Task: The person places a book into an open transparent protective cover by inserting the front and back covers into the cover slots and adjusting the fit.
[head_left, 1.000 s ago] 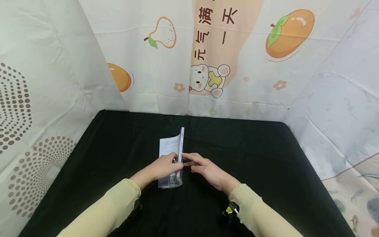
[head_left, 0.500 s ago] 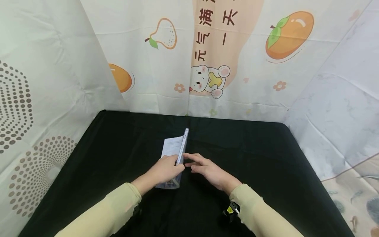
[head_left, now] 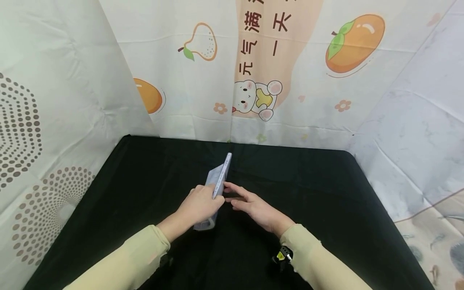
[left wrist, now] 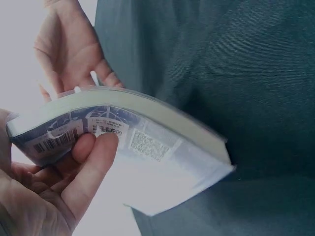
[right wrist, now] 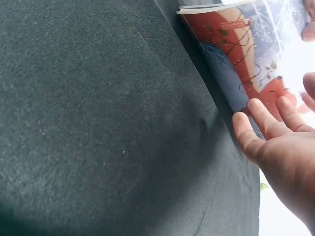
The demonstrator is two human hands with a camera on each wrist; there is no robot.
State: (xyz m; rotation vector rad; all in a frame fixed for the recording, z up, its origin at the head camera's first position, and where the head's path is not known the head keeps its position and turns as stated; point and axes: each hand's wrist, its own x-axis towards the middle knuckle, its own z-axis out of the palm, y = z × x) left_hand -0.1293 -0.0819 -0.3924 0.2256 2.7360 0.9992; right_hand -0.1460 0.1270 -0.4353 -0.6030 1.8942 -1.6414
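Observation:
A paperback book (head_left: 222, 176) in a clear cover stands on edge, tilted, with its narrow spine facing up. My left hand (head_left: 200, 204) grips it, thumb near the spine. In the left wrist view, the left fingers (left wrist: 93, 169) press the back of the book (left wrist: 152, 147), which carries a barcode and a QR code; its page block bows. My right hand (head_left: 256, 208) is beside the other cover, fingers mostly straight. In the right wrist view, the right fingers (right wrist: 263, 118) lie against or very near the red and pale blue illustrated cover (right wrist: 246, 54); exact contact is unclear.
A black cloth (head_left: 308, 193) covers the table around the book. Printed white curtains (head_left: 181, 92) close off the back and the left side (head_left: 72, 121). A pale curtain (head_left: 409, 133) hangs at the right.
The book has turned clockwise and tilted further, so less of its back cover shows from above. My left hand has turned with it. The right hand has hardly moved.

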